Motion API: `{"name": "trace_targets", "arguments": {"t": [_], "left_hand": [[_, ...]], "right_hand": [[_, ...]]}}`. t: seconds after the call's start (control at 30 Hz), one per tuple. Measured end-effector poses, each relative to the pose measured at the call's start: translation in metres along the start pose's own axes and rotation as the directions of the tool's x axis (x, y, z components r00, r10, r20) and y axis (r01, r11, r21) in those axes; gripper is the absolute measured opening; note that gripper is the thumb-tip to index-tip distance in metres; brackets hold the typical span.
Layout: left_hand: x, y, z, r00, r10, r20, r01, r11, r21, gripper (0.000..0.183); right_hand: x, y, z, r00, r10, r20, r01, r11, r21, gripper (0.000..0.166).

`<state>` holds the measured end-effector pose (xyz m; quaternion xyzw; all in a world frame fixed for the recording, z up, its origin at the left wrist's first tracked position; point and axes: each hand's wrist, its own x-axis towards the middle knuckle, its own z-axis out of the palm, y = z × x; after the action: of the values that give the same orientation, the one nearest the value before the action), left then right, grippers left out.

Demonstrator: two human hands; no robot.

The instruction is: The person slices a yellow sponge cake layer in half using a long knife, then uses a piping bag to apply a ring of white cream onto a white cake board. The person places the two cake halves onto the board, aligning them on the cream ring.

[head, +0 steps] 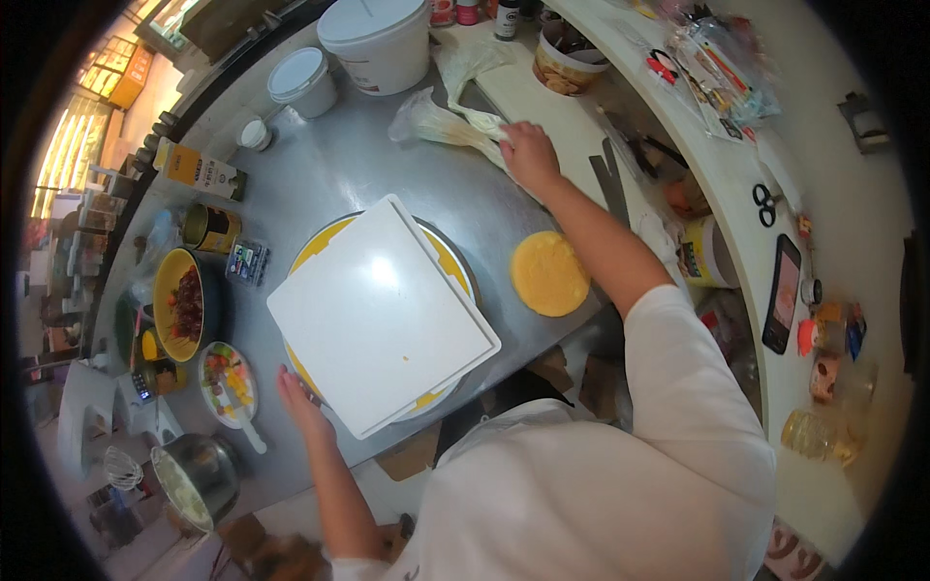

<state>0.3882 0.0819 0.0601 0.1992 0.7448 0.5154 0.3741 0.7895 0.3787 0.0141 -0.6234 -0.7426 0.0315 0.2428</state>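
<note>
A square white cake board lies across a round turntable with a yellow top, one raised edge along its right side. My left hand is beside the turntable's near left rim, fingers extended and holding nothing. Over to the far right, my right hand has its fingers curled on the end of a filled clear piping bag. A second piping bag lies against the first; the hand hides where they meet. A round yellow sponge cake layer sits on the steel table below my right forearm.
White tubs stand at the back. Along the left are a carton, an open can, a bowl of dark red fruit, a plate of cut fruit and a mixer bowl of cream. A phone lies on the right-hand shelf.
</note>
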Motion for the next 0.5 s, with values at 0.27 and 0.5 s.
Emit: {"name": "trace_targets", "arguments": {"t": [0.27,0.5], "left_hand": [[-0.049,0.004,-0.037,0.953,0.157,-0.26,-0.143,0.987,0.074,0.036],[-0.112,0.102,-0.029,0.767,0.633,-0.105,-0.608,0.769,0.201,0.026]], "right_hand": [[0.084,0.018,0.049,0.922,0.23,0.312,-0.151,0.955,-0.256,0.039],[0.076,-0.039,-0.087,0.944,0.099,0.314,-0.286,0.721,0.632,0.047]]}}
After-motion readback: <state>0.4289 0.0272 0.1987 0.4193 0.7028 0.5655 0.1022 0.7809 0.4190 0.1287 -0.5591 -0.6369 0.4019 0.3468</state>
